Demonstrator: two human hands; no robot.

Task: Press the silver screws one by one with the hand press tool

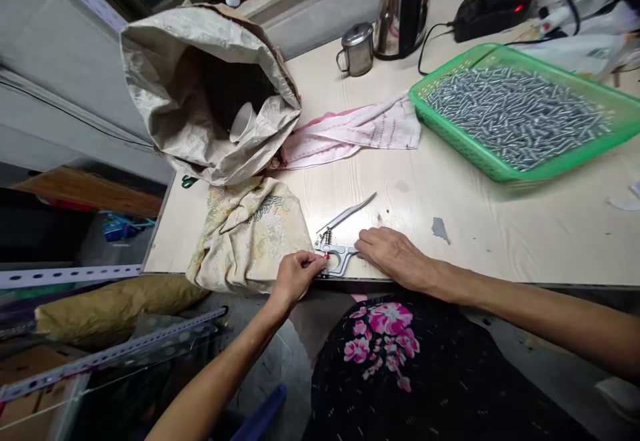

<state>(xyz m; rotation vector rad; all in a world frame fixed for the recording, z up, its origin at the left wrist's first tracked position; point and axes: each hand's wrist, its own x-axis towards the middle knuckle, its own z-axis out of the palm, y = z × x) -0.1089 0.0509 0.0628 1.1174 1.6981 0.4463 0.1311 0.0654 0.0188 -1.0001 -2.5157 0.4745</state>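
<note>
A silver lever hand tool (343, 259) with a coil spring and a long curved handle lies at the table's front edge. My left hand (296, 274) is closed in a pinch at its lower left side, the fingertips at a small red piece (327, 255). What exactly sits between those fingertips is too small to tell. On the other side, my right hand (393, 254) rests on the table with curled fingers gripping the end of the tool's lower handle. The upper handle stands away from the body, and neither hand touches it.
A green basket (493, 173) full of small metal pins stands at right. An open sack (200, 34) with a white cup inside leans at left, above a patterned cloth (250, 234). Behind are a pink towel (345, 138), a steel mug (358, 51) and a kettle (403, 11).
</note>
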